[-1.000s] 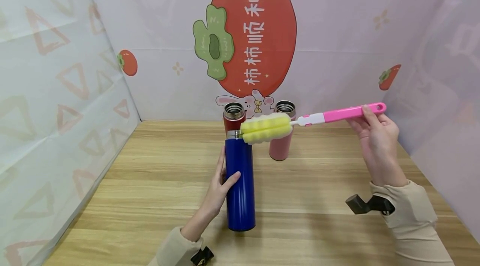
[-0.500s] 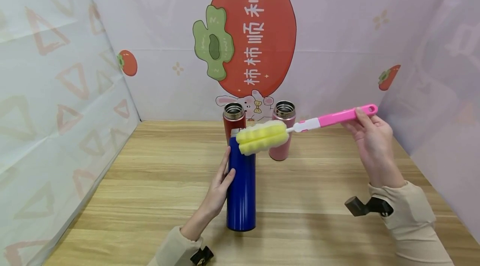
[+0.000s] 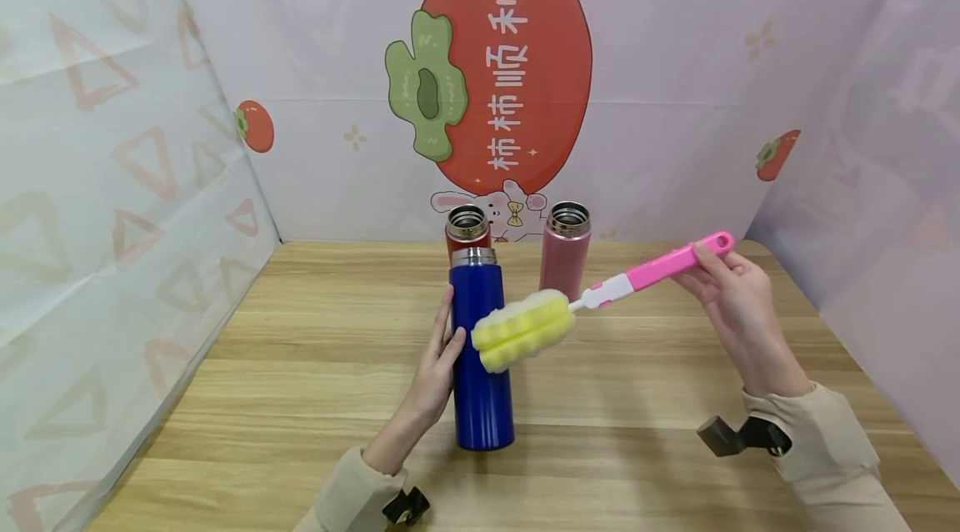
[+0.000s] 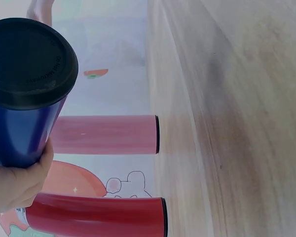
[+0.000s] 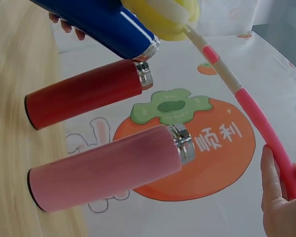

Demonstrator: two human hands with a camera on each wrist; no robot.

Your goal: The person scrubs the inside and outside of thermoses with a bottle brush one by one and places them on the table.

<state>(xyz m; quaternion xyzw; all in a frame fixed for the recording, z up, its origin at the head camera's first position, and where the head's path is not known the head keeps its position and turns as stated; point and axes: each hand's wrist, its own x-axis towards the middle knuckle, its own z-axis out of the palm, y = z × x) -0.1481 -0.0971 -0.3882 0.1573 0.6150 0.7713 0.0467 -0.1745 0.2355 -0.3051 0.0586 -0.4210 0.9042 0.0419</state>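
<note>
Blue bottle (image 3: 478, 394), left hand (image 3: 432, 372) gripping. Sponge brush (image 3: 609, 291) between hands, right hand (image 3: 738, 303) pinching. Apparently scrubbing; next stroke needs steadiness.

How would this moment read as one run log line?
left hand: holds blue bottle off table; right hand: holds brush by pink handle; yellow sponge: outside blue bottle; red bottle, pink bottle: upright on table

The tall blue cylindrical metal bottle (image 3: 483, 411) is super deep and glossy, with a silver neck (image 3: 473, 256) and black base (image 4: 29, 64). The round red metal bottle (image 5: 84, 94) and round pink metal bottle (image 5: 108, 168) get silver necks too. The long plastic-and-sponge brush (image 3: 609, 290)? Hot pink and white, yellow-and-white head (image 3: 521, 332). Streaky tan wood tabletop (image 3: 315, 348), pale lilac cloth backdrop (image 3: 667, 57) with an orange-red persimmon print (image 3: 551, 73), white lettering (image 3: 507, 73).
</note>
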